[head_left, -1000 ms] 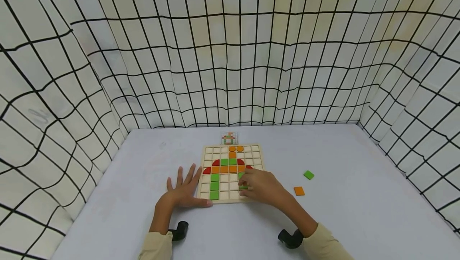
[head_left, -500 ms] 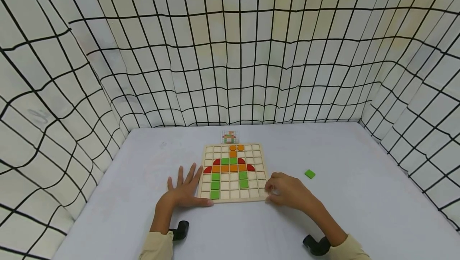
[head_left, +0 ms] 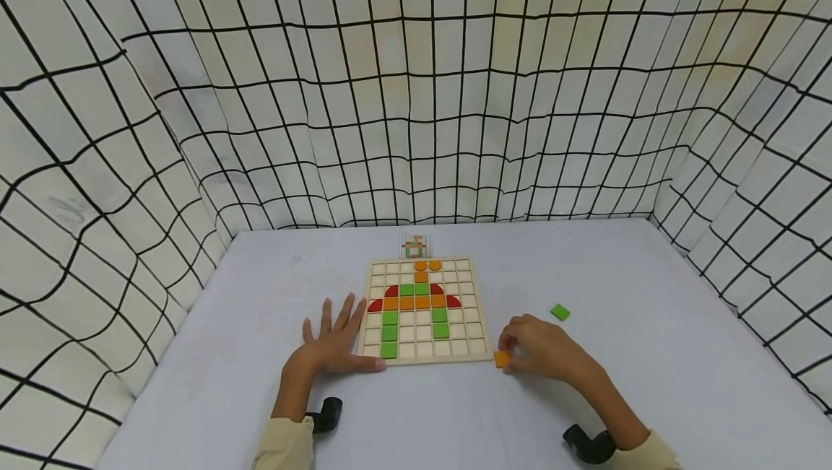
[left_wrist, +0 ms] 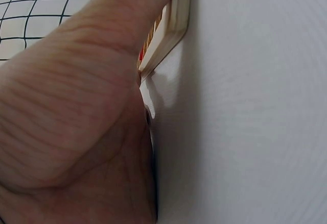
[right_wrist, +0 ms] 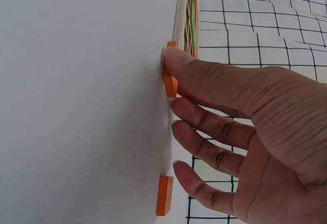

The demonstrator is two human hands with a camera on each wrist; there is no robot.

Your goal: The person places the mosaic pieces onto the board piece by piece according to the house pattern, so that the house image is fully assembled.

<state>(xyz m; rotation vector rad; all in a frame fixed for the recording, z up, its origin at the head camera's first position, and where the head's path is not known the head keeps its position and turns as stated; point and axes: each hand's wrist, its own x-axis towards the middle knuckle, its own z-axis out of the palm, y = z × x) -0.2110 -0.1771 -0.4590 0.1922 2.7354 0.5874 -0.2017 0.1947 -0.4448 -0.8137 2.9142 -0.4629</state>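
My left hand lies spread on the table, its thumb along the front left corner of the wooden grid board. Just right of the board's front right corner, my right hand pinches an orange square tile between thumb and index finger. The right wrist view has its other fingers loosely bent and a second orange tile below them on the table, hidden under the hand in the head view. Green tiles, red rounded tiles and orange tiles form a figure on the board.
A loose green tile lies beyond the right hand. Behind the board stands a small pattern card. Black netting over pale walls encloses the white table at the back and sides.
The right hand has moved from the board's lower right cells onto the table at its right, where it pinches an orange tile. The left hand keeps its place.
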